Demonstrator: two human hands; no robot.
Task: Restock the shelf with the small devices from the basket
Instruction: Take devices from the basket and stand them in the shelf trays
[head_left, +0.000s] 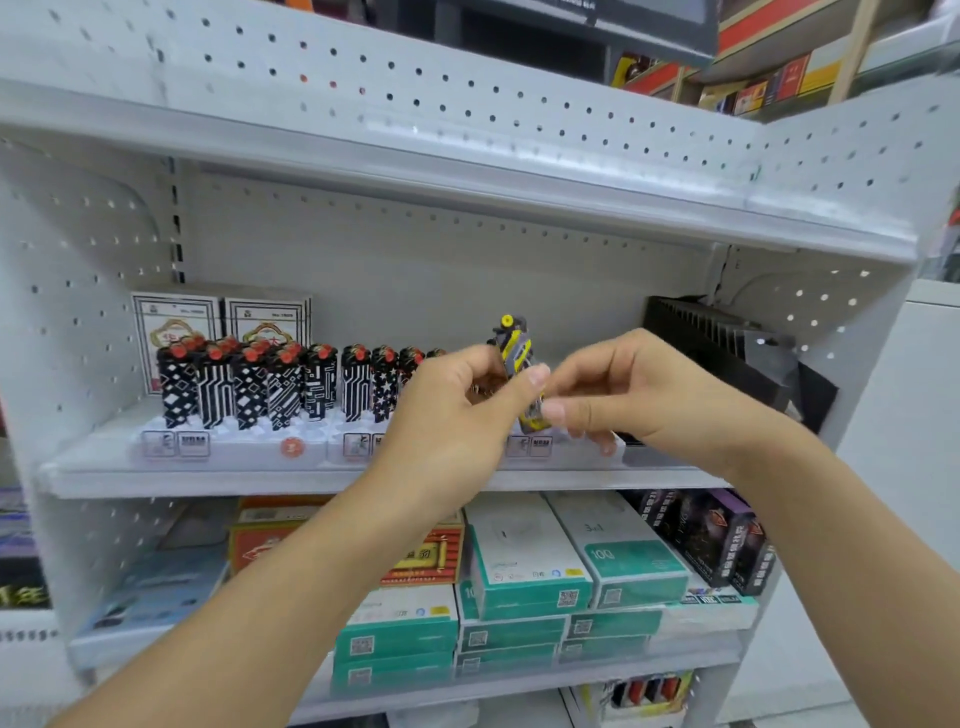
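- Bright, even overhead light washes the white shelf (311, 480); shadows are faint beneath its boards.
- Wide-angle lens bows the pegboard (467, 104) edges.
- Motion blur softens the fingers (540, 376) and lower boxes (524, 561).

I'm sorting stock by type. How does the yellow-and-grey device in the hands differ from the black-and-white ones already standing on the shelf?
The yellow-and-grey device has yellow and grey panels; the black-and-white devices carry geometric patterns with red tops. It is tilted and held up by both the left hand and the right hand; they stand upright in the white display tray. It is alone; they form rows. All are small, slim devices.
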